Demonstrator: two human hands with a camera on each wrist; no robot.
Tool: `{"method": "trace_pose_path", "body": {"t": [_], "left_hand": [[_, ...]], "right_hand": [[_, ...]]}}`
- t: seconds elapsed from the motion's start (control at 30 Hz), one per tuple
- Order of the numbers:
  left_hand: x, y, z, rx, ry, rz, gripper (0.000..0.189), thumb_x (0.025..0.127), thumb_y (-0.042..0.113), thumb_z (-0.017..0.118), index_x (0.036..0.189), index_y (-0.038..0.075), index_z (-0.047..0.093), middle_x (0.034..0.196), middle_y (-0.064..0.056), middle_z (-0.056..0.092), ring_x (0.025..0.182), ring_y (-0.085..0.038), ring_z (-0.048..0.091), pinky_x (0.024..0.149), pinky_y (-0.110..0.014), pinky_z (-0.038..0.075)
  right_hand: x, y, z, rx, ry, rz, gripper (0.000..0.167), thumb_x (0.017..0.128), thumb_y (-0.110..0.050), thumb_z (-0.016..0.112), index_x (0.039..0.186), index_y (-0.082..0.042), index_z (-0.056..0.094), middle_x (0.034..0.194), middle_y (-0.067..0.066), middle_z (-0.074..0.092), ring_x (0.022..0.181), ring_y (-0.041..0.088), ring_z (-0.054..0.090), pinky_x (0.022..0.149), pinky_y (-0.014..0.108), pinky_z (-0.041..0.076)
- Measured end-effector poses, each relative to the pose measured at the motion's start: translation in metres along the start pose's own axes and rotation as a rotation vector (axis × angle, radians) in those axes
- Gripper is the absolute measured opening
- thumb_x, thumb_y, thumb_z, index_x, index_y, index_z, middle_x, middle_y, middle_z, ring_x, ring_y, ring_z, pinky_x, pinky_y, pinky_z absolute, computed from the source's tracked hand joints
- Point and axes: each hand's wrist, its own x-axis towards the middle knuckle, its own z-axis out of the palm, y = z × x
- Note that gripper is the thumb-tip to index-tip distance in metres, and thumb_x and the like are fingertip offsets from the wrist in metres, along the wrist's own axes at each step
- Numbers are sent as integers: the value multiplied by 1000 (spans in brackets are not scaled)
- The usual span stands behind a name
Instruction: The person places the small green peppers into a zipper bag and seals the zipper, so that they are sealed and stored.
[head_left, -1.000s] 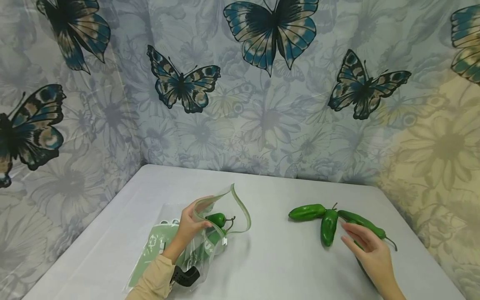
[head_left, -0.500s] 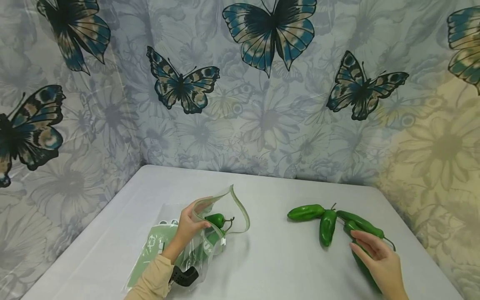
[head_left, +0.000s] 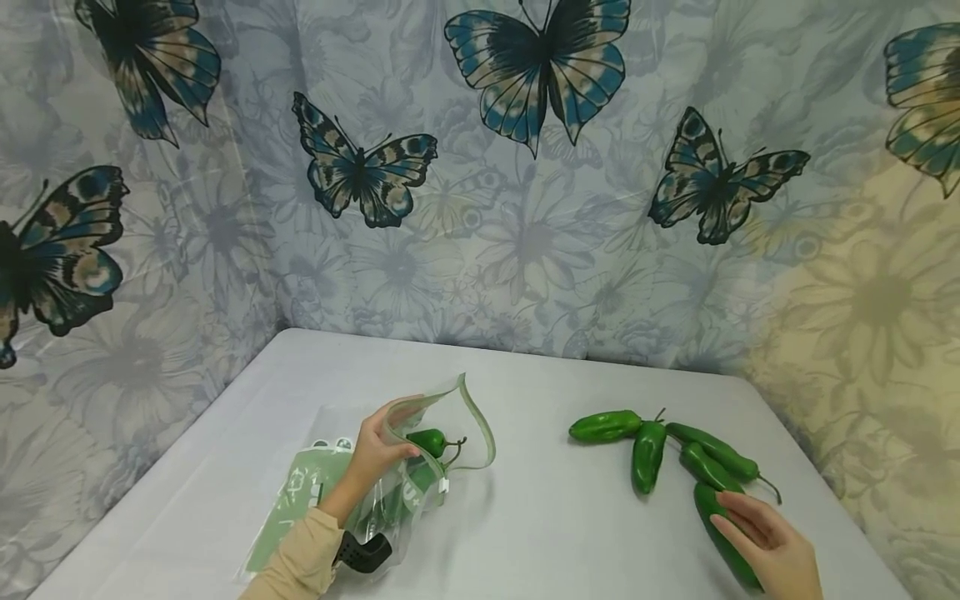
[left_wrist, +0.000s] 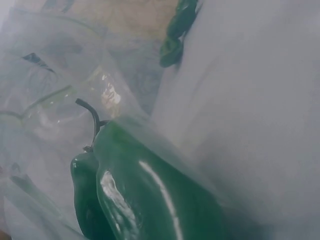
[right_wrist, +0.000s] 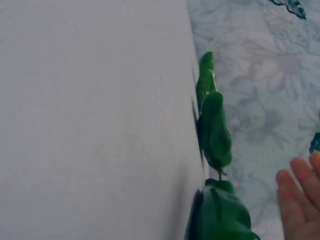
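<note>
My left hand [head_left: 377, 446] grips the rim of a clear zip bag [head_left: 489, 429], its mouth spread wide. Inside lie green peppers [head_left: 427, 442] with dark stems; the left wrist view shows a large pepper [left_wrist: 155, 185] through the plastic. Over at the right, my right hand [head_left: 776, 537] hovers at a long green pepper [head_left: 716, 521], thumb and fingers apart. The hand covers part of that pepper, and contact is hard to tell. In the right wrist view its fingers [right_wrist: 295, 200] look extended beside the row of peppers [right_wrist: 216, 130].
Several more green peppers [head_left: 648, 457] lie in a loose cluster on the white table [head_left: 540, 517]. Flat green-and-clear packaging [head_left: 296, 500] lies beneath my left forearm. A black strap device [head_left: 363, 552] is at the left wrist. Butterfly-print cloth [head_left: 525, 250] hangs behind.
My right hand has shifted right and toward me, from the middle of the pepper cluster to the nearest long pepper, which is now more exposed. The left hand and bag stay put.
</note>
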Motion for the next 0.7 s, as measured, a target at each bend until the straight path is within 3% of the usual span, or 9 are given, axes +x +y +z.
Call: {"method": "trace_pose_path", "body": {"t": [0.13, 0.3, 0.37, 0.57, 0.7], "left_hand": [[-1, -6, -1, -19, -4, 10, 75, 70, 32, 70, 118, -18, 42, 121, -11, 53, 113, -17, 47, 50, -21, 50], [-3, -7, 0, -25, -12, 21, 76, 71, 34, 69, 120, -17, 42, 124, -9, 51, 114, -17, 46, 53, -22, 51], [-2, -7, 0, -7, -7, 15, 77, 70, 36, 69, 119, -18, 42, 124, -8, 51, 113, -17, 46, 53, -21, 50], [1, 2, 2, 18, 7, 11, 78, 70, 35, 69, 115, -22, 41, 121, -17, 52, 112, -17, 48, 75, -21, 48], [4, 13, 8, 20, -1, 22, 77, 73, 34, 68, 113, -25, 39, 120, -24, 50, 112, -17, 47, 60, -17, 49]], "right_hand": [[2, 5, -6, -209, 12, 96, 51, 79, -22, 70, 116, 8, 53, 93, -14, 60, 80, -10, 54, 68, 17, 49], [8, 12, -22, -304, -38, 209, 60, 77, -35, 70, 117, 7, 52, 91, -12, 61, 74, -11, 52, 64, 18, 50], [11, 14, -27, -324, -53, 225, 62, 77, -38, 70, 117, 7, 53, 90, -12, 61, 73, -12, 52, 62, 18, 49], [14, 19, -33, -384, -10, 212, 58, 76, -33, 72, 113, 9, 55, 90, -1, 64, 70, -13, 49, 60, 13, 47], [15, 20, -39, -501, 32, 234, 62, 71, -36, 75, 111, 9, 57, 93, 13, 64, 65, -7, 51, 55, 16, 48]]}}
